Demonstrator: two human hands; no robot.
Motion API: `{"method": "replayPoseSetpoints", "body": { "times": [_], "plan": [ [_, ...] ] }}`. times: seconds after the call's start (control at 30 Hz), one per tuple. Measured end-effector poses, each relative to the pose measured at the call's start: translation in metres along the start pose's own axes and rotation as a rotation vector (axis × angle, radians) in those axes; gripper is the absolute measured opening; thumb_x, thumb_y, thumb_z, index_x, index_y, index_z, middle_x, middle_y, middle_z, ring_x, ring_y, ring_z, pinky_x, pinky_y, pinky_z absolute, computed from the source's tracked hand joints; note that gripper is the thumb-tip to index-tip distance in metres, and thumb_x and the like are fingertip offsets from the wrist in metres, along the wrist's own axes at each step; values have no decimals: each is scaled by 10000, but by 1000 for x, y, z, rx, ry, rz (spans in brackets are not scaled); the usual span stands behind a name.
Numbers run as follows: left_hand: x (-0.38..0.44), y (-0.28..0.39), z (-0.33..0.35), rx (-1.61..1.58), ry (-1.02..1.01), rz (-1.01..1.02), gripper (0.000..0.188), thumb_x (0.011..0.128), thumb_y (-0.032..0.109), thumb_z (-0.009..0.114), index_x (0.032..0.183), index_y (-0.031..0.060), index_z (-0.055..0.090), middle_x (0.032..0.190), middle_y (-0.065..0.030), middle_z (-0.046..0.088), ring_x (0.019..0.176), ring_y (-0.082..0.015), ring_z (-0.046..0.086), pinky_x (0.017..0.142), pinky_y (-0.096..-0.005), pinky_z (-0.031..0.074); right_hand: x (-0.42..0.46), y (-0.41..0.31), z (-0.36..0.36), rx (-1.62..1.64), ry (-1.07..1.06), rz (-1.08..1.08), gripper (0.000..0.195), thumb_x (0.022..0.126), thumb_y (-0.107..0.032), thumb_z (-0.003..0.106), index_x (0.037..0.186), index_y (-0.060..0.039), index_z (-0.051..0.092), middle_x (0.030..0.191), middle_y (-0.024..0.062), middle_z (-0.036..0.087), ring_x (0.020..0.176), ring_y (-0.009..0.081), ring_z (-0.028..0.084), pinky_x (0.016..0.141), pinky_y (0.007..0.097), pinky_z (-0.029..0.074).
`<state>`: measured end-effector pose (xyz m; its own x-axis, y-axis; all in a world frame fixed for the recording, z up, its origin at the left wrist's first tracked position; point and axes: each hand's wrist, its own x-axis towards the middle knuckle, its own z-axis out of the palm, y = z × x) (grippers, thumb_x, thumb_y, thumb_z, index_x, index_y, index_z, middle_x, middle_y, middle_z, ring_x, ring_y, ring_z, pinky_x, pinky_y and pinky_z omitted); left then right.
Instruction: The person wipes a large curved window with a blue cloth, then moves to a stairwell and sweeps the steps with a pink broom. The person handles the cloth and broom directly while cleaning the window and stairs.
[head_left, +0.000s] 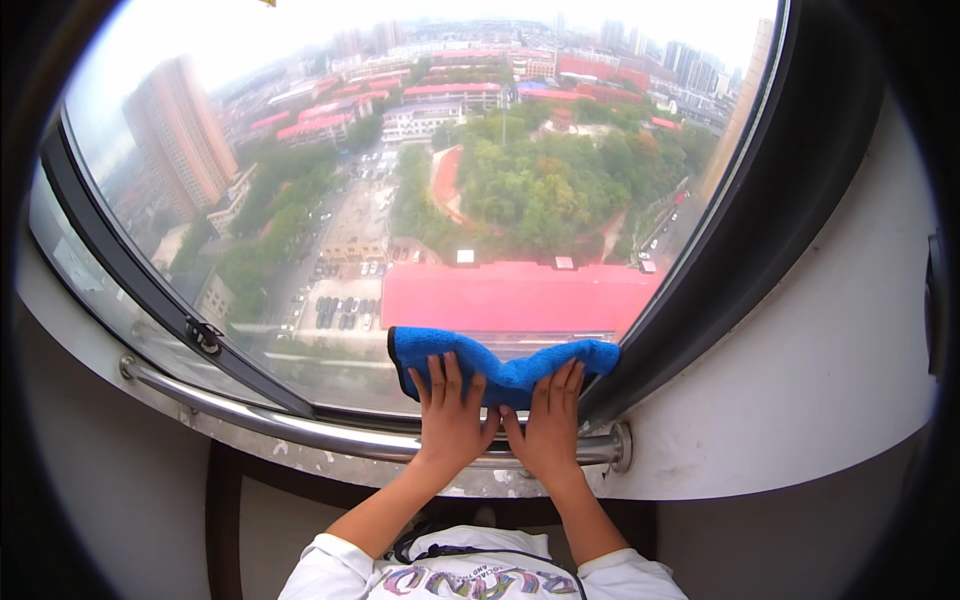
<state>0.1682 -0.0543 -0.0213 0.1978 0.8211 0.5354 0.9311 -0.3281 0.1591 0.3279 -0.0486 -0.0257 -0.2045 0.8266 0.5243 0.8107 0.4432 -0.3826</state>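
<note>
A blue microfiber cloth (504, 382) with a dark edge lies against the lower right part of the window pane (330, 386). My left hand (454, 420) rests on the left part of the cloth, fingers spread and pointing up the glass. On the cloth's right part is my right hand (551, 431), its fingers closer together. Both hands hold the cloth against the pane, with the thumbs nearly meeting between them. The cloth's right end reaches the dark window frame (697, 270). Its underside and my palms are hidden.
A polished metal rail (315, 427) runs below the window, beneath my wrists, ending at a round flange (621, 446) on the white wall (795, 375). A latch (204, 335) sits on the left frame bar. The sill (274, 454) has peeling paint. Buildings and trees show far below outside.
</note>
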Motion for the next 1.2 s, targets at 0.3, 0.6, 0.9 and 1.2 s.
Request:
{"method": "replayPoseSetpoints", "body": {
  "times": [0.3, 0.6, 0.9, 1.2],
  "plan": [
    [48, -3, -58, 1, 175, -44, 844, 837, 253, 612, 1490, -27, 156, 1462, -452, -23, 1348, -648, -27, 1035, -733, 54, 66, -28, -48, -100, 195, -99, 811, 886, -353, 580, 1453, 96, 213, 1531, 316, 116, 1405, 529, 104, 1109, 635, 123],
    [29, -17, -38, 77, 174, -56, 885, 841, 340, 652, 1491, -15, 167, 1471, -431, 41, 1352, -636, 51, 1037, -732, 129, 53, -33, -21, -149, 257, -68, 723, 853, -313, 639, 1415, 52, 368, 1499, 246, 302, 1392, 431, 273, 1111, 570, 225],
    [-4, -27, -13, -3, 97, -100, 883, 826, 324, 662, 1485, -7, 177, 1473, -419, 41, 1359, -625, 35, 1054, -719, 131, 29, -39, 10, -87, 157, -71, 754, 865, -279, 631, 1423, 102, 299, 1499, 314, 237, 1406, 486, 186, 1123, 578, 183],
    [-8, -27, -28, -236, 65, -88, 800, 785, 244, 654, 1457, -4, 298, 1498, -381, 94, 1390, -571, 63, 1072, -692, 121, 37, -48, 37, -14, 431, 19, 498, 869, -120, 560, 1324, 70, 488, 1463, 245, 379, 1366, 466, 299, 1087, 567, 248]
  ]
}}
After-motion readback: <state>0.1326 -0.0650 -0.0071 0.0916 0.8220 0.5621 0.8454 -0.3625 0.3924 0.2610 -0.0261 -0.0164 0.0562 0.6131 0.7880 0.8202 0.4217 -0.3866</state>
